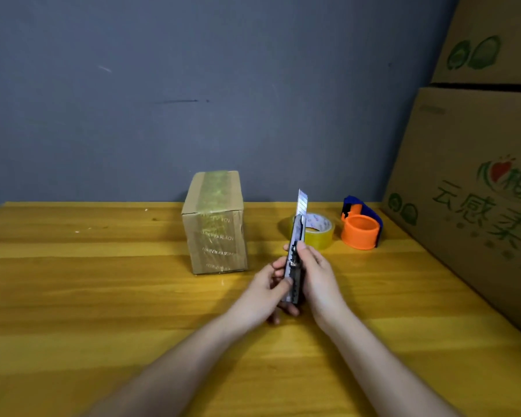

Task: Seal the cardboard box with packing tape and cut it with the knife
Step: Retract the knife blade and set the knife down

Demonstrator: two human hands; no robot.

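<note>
A small cardboard box stands on the wooden table, with yellowish tape running over its top and down its front. Right of it, both hands hold a utility knife upright, its blade extended and pointing up. My left hand grips the lower part of the handle. My right hand grips the handle from the right, thumb on the slider. A roll of yellowish packing tape lies flat behind the knife.
An orange and blue tape dispenser sits right of the tape roll. Large printed cardboard boxes are stacked along the table's right edge. A grey wall backs the table.
</note>
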